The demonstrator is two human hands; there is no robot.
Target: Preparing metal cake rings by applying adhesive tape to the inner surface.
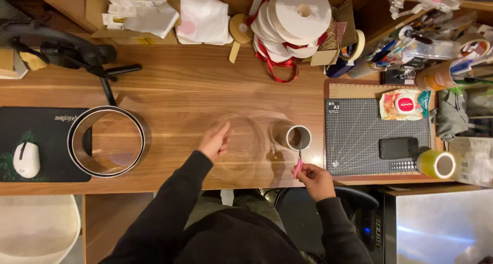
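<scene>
On the wooden desk (179,89), a wide metal ring (108,140) lies left. The left hand (214,142), fingers loosely extended, presses clear curled film (241,143); the right hand (314,179) grips small pink scissors (298,166), blades pointing up toward a cardboard-cored roll (298,137).

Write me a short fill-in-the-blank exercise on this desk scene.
1. The right hand holds small scissors with ____ handles.
2. The left hand rests on a clear ____ sheet.
3. The phone lies on the cutting ____.
4. The mouse on the black pad is ____.

Missing words: pink; plastic; mat; white
</scene>
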